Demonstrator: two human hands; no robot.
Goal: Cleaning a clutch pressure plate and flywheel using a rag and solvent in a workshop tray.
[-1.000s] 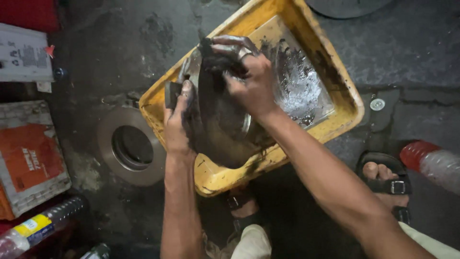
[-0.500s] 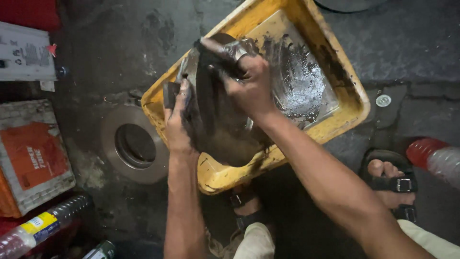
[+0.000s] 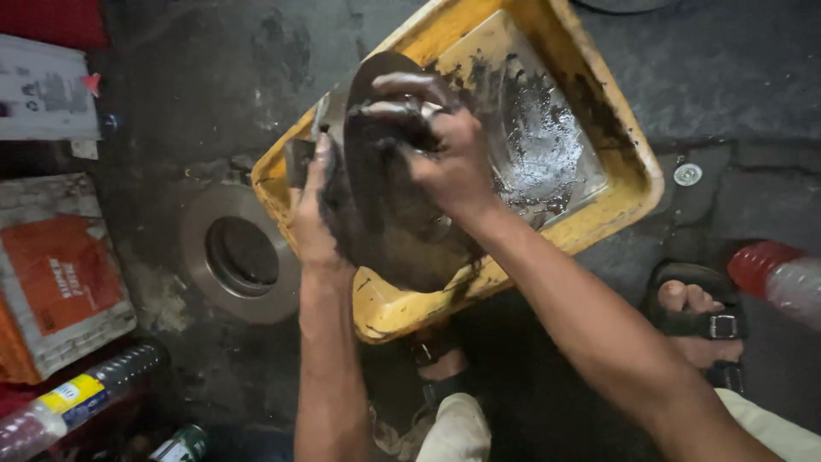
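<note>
A dark, greasy round metal disc [image 3: 402,231] stands on edge over the near corner of a yellow plastic tub [image 3: 633,184]. My left hand [image 3: 315,218] grips the disc's left rim and holds it upright. My right hand [image 3: 436,150] presses a blackened rag or pad against the disc's face near its top. Grey oily liquid covers the tub's bottom [image 3: 539,145].
A second brake disc [image 3: 239,255] lies flat on the dirty concrete floor left of the tub. Cardboard boxes [image 3: 60,274] and plastic bottles [image 3: 81,398] sit at the left. A red-capped bottle [image 3: 778,278] lies right, beside my sandalled foot [image 3: 697,321].
My right hand has slid a little to the left and down across the disc's face. The camera has shifted slightly; the left hand keeps its grip.
</note>
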